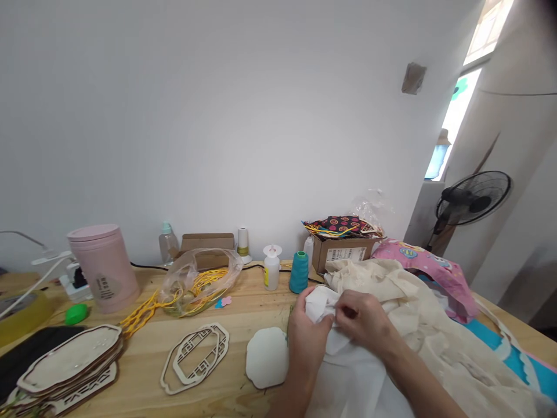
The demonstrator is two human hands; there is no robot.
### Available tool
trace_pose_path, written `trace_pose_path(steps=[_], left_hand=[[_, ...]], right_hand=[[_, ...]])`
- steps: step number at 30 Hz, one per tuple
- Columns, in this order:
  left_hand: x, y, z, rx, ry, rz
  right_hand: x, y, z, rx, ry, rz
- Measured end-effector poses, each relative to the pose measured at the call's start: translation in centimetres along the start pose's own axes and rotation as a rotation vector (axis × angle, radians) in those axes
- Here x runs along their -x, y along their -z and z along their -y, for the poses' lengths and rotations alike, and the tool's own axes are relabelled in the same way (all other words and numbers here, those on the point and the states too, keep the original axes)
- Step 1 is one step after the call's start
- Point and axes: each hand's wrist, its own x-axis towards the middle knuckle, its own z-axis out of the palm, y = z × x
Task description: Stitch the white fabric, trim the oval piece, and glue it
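Observation:
White fabric (pixel 354 380) is bunched up between my two hands and hangs down over the table's front. My left hand (pixel 308 328) is closed around its gathered edge, thumb on top. Close beside it, my right hand (pixel 359 316) pinches the same cloth with curled fingers; anything small in that pinch is hidden. Cream fabric (pixel 429 325) lies heaped just right of my hands. Left of my left wrist rests a pale scalloped panel (pixel 267 357). A teal thread spool (pixel 299 273) stands behind my hands.
Cut-out wooden frames (pixel 195 357) lie on the table (pixel 150 377), left of centre. Stacked panels (pixel 72 360), a pink canister (pixel 103 267) and a bag of yellow cord (pixel 202 284) sit further left. Behind stand a glue bottle (pixel 271 273) and a filled cardboard box (pixel 343 252). A fan (pixel 474 200) is at right.

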Motion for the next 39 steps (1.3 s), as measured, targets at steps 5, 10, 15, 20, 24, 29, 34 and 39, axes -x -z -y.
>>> trace_pose_path(steps=[5, 10, 15, 20, 24, 29, 34, 39], left_hand=[[-0.1, 0.0, 0.3, 0.088, 0.053, -0.020], [-0.5, -0.2, 0.6, 0.120, 0.069, -0.025], [-0.6, -0.3, 0.8, 0.066, 0.021, -0.030], [-0.4, -0.4, 0.9, 0.079, 0.017, -0.008], [-0.2, -0.3, 0.8, 0.065, 0.010, -0.012], [-0.3, -0.2, 0.8, 0.046, 0.013, -0.012], [-0.3, -0.2, 0.7, 0.031, 0.041, -0.015], [-0.3, -0.2, 0.6, 0.037, 0.048, -0.023]], right_hand=[[0.1, 1.1, -1.2, -0.074, -0.070, -0.061], [0.1, 0.9, -0.2, -0.264, 0.045, 0.047], [0.2, 0.5, -0.1, -0.228, 0.115, 0.097], [0.4, 0.3, -0.5, -0.183, 0.147, 0.117], [0.5, 0.2, -0.5, -0.121, 0.172, 0.117], [0.4, 0.2, 0.0, -0.032, 0.210, 0.101], [0.4, 0.0, 0.1, -0.056, 0.177, 0.076], [0.4, 0.0, -0.5, -0.137, 0.089, 0.060]])
